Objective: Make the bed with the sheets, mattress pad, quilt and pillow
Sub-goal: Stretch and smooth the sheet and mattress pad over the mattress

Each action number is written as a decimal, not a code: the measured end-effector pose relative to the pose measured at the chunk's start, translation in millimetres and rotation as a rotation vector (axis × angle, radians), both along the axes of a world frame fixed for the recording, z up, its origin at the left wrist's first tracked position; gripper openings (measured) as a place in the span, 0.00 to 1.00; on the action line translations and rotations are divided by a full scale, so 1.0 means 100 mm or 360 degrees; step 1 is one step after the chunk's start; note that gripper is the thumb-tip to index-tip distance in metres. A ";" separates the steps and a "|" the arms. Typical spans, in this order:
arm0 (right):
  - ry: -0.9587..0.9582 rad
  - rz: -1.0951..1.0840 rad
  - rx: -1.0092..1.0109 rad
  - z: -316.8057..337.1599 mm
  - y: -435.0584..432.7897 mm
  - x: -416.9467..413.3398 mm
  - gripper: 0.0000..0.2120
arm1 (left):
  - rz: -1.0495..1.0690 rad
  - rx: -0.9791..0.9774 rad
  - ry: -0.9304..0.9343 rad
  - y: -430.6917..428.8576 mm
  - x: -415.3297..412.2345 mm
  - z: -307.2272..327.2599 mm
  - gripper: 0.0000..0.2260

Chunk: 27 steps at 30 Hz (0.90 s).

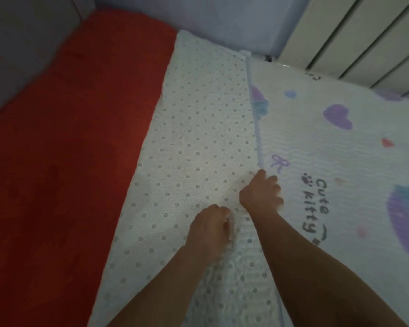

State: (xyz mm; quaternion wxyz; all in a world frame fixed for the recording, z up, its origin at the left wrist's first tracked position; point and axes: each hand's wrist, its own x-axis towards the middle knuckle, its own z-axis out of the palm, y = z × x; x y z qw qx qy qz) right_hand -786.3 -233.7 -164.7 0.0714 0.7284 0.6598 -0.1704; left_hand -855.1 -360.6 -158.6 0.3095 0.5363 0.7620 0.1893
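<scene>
Head view: right hand [260, 194] pinches mattress pad [187, 138] edge, left hand [210, 230] grips its dotted underside.

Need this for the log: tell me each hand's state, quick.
Left hand: fingers curled, gripping the pad.
Right hand: fingers curled, gripping the pad's trimmed edge.
</scene>
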 end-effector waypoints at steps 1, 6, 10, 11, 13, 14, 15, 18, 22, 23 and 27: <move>0.0024 -0.0043 -0.0067 -0.02 0.01 0.04 0.25 | 0.0004 0.0002 -0.0003 0.04 0.09 -0.03 0.12; 0.0382 -0.0056 -0.0128 0.01 0.12 0.07 0.25 | 0.0105 -0.0145 -0.0026 0.13 0.36 -0.06 0.05; 0.0649 -0.0023 -0.0187 0.20 0.18 -0.03 0.16 | 0.0308 -0.0348 -0.0193 0.12 0.51 0.04 0.18; 0.0702 -0.0003 -0.0203 0.26 0.18 -0.08 0.15 | 0.0343 -0.0399 -0.0208 0.11 0.53 0.10 0.23; 0.0788 0.0033 -0.0219 0.35 0.20 -0.19 0.12 | 0.0433 -0.0456 -0.0250 0.08 0.57 0.18 0.27; 0.0830 0.0042 -0.0211 0.39 0.21 -0.25 0.12 | 0.0476 -0.0462 -0.0239 0.07 0.55 0.21 0.25; 0.0871 0.0041 -0.0206 0.43 0.22 -0.31 0.12 | 0.0509 -0.0456 -0.0205 0.04 0.51 0.23 0.22; 0.0913 0.0061 -0.0163 0.55 0.11 -0.52 0.14 | 0.0574 -0.0358 -0.0161 -0.19 0.24 0.24 0.07; 0.0867 0.0084 -0.0094 0.67 -0.05 -0.77 0.15 | 0.0590 -0.0209 -0.0200 -0.48 -0.07 0.29 0.11; 0.0855 0.0092 -0.0063 0.71 -0.16 -0.88 0.15 | 0.0592 -0.0146 -0.0224 -0.59 -0.18 0.31 0.09; 0.0801 0.0150 0.0075 0.86 -0.54 -1.30 0.14 | 0.0558 -0.0026 -0.0176 -0.95 -0.58 0.41 0.05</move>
